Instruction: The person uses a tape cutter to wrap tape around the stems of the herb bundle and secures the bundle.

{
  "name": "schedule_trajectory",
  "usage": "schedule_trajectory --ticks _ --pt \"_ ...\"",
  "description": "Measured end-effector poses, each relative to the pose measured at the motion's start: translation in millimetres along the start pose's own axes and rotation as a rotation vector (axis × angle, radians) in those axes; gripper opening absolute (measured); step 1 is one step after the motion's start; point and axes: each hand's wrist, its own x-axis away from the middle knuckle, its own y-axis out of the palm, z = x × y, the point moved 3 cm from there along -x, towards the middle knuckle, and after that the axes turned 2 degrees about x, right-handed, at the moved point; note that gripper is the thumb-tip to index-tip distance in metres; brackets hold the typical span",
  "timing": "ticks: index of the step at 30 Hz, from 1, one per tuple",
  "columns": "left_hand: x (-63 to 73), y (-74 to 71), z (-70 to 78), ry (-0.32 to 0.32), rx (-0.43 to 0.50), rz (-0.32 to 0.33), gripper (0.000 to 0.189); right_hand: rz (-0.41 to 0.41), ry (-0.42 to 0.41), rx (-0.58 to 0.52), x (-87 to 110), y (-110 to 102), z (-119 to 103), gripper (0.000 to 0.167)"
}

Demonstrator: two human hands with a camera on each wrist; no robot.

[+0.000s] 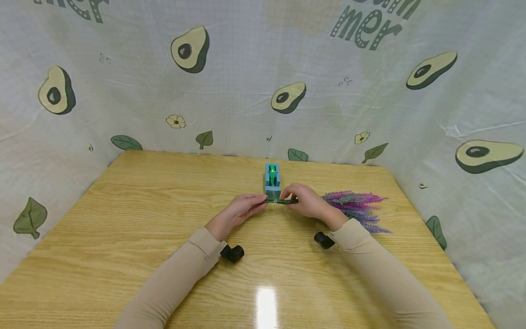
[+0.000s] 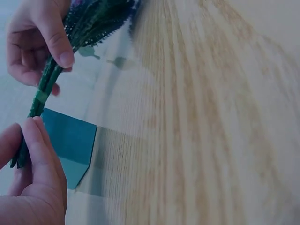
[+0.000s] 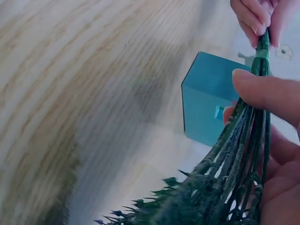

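A bunch of artificial lavender point(image 1: 361, 208), with pink and purple heads, lies sideways in both hands. My left hand point(image 1: 242, 209) pinches the cut ends of its green stems point(image 2: 48, 79). Further up toward the blooms, my right hand point(image 1: 309, 201) grips the stems between thumb and fingers. Between the hands, a band of green tape point(image 3: 262, 54) wraps around the stems. Just behind them stands a blue tape dispenser point(image 1: 269, 192) holding a green tape roll point(image 1: 272, 173). The wrist views show the dispenser's blue side close to the stems, and part of each palm is hidden.
The wooden table point(image 1: 123, 219) extends to both sides and in front of the hands. A patterned cloth point(image 1: 238, 91) hangs behind and at the sides. Black camera mounts point(image 1: 233, 254) sit at both wrists.
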Motion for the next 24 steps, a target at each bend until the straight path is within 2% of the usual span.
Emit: schedule_trajectory --ticks 4,8,24 --pt "-0.3 0.5 0.4 0.001 0.003 -0.019 0.029 -0.038 0.040 -0.009 -1.3 -0.3 -0.7 0.014" --pt "-1.3 0.3 0.1 -0.009 0.002 -0.018 0.030 -0.064 0.069 -0.014 -2.1 -0.1 -0.4 0.016" --pt "-1.2 0.1 -0.2 -0.001 0.025 0.042 0.026 -0.012 0.052 0.014 -5.9 1.9 1.1 0.016"
